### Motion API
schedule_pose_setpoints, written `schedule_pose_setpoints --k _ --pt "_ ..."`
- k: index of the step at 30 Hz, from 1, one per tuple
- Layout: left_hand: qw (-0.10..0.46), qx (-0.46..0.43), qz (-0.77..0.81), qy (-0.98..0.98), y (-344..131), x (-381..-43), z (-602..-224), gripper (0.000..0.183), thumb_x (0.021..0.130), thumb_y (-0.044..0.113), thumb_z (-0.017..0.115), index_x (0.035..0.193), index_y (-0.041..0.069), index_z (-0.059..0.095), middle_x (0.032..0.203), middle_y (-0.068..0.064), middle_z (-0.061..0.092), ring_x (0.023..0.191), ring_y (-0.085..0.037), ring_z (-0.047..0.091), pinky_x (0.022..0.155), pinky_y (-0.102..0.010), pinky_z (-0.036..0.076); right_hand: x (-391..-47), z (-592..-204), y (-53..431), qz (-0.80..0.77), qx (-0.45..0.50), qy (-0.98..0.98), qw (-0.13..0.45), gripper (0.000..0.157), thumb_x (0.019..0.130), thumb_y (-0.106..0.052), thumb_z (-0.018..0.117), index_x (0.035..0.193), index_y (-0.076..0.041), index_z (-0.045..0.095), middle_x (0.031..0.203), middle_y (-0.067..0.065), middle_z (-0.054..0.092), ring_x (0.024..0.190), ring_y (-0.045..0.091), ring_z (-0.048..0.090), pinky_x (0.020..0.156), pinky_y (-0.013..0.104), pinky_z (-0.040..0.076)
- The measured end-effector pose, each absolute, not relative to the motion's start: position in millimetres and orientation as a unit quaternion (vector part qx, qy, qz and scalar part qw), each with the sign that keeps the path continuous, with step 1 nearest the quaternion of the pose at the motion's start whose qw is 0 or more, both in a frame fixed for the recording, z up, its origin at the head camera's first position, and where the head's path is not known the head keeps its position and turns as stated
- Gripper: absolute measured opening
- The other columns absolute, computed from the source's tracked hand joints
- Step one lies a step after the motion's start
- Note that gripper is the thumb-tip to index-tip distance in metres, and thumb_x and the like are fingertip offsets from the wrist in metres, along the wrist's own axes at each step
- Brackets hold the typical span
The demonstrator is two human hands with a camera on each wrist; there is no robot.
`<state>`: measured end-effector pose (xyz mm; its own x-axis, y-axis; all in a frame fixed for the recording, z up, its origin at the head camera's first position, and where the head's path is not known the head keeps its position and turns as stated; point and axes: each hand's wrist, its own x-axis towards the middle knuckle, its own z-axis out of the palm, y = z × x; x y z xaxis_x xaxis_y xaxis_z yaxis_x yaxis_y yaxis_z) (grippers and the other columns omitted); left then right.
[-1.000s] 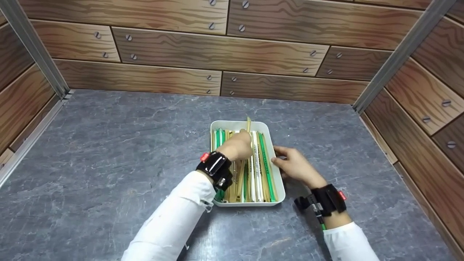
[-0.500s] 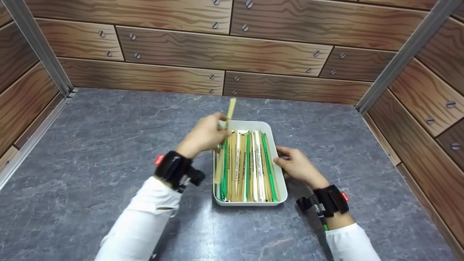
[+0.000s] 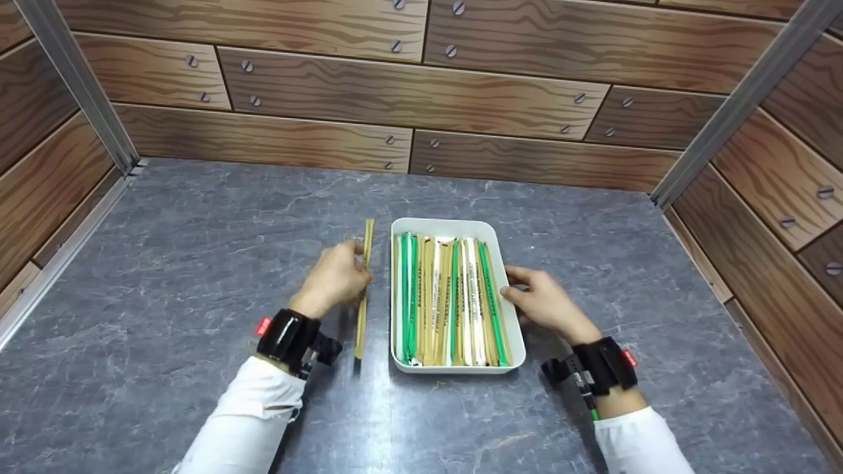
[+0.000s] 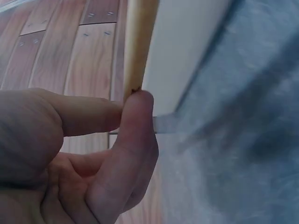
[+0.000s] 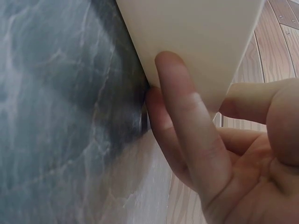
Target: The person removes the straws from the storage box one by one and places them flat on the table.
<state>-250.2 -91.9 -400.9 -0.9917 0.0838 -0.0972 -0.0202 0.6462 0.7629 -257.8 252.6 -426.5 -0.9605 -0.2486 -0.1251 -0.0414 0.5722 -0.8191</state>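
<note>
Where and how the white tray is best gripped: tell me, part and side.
Grip the white tray by its long walls, near mid-length, probably one hand from each side. The walls are raised and roughly parallel, and wrapped sticks fill the inside. The right hand touches one wall; the left hand pinches a tan stick.
</note>
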Motion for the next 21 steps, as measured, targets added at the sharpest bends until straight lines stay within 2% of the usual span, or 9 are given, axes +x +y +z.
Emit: schedule_pose_setpoints --k 4,7,9,11,16,21 --pt "0.059 0.012 0.405 0.912 -88 -249 -413 0.047 0.085 -0.004 0.062 0.132 -0.009 0.059 0.097 -0.018 0.071 0.054 -0.015 0.062 0.052 -0.027 0.055 -258 -427 253 -0.449 -0.081 0.883 0.113 0.056 0.102 -0.007 0.058 0.152 0.01 0.041 0.136 0.031 0.06 0.086 0.023 0.072 0.059 0.036 0.063" --pt "0.057 0.01 0.402 0.914 -84 -249 -419 0.029 0.083 -0.006 0.06 0.112 -0.006 0.065 0.091 -0.02 0.069 0.049 -0.017 0.063 0.046 -0.029 0.055 -257 -427 252 -0.449 -0.085 0.883 0.111 0.055 0.102 -0.007 0.058 0.152 0.011 0.041 0.137 0.032 0.059 0.086 0.023 0.072 0.058 0.036 0.062" --pt "0.054 0.008 0.396 0.917 -82 -248 -422 0.019 0.081 -0.008 0.059 0.099 -0.003 0.064 0.085 -0.018 0.068 0.048 -0.019 0.064 0.044 -0.03 0.055 -258 -427 252 -0.449 -0.086 0.883 0.111 0.055 0.102 -0.007 0.058 0.152 0.011 0.042 0.137 0.031 0.06 0.085 0.022 0.072 0.057 0.035 0.062" --pt "0.056 0.005 0.387 0.92 -79 -248 -424 0.015 0.08 -0.009 0.058 0.092 -0.001 0.062 0.082 -0.017 0.066 0.052 -0.022 0.066 0.045 -0.031 0.055 -258 -427 252 -0.445 -0.089 0.884 0.109 0.055 0.102 -0.007 0.058 0.151 0.011 0.042 0.136 0.031 0.06 0.085 0.022 0.071 0.056 0.035 0.061" --pt "0.066 0.0 0.375 0.925 -73 -248 -427 0.018 0.081 -0.01 0.06 0.096 -0.002 0.063 0.087 -0.017 0.064 0.063 -0.026 0.067 0.052 -0.033 0.058 -257 -427 252 -0.453 -0.085 0.88 0.112 0.054 0.102 -0.007 0.058 0.151 0.01 0.043 0.135 0.03 0.061 0.087 0.023 0.072 0.058 0.035 0.062" --pt "0.084 -0.011 0.381 0.92 -70 -248 -426 0.017 0.084 -0.01 0.062 0.1 -0.003 0.063 0.082 -0.016 0.065 0.054 -0.022 0.065 0.045 -0.031 0.056 -257 -426 253 -0.454 -0.085 0.88 0.112 0.054 0.103 -0.008 0.058 0.152 0.009 0.042 0.137 0.03 0.06 0.088 0.025 0.073 0.059 0.035 0.063"
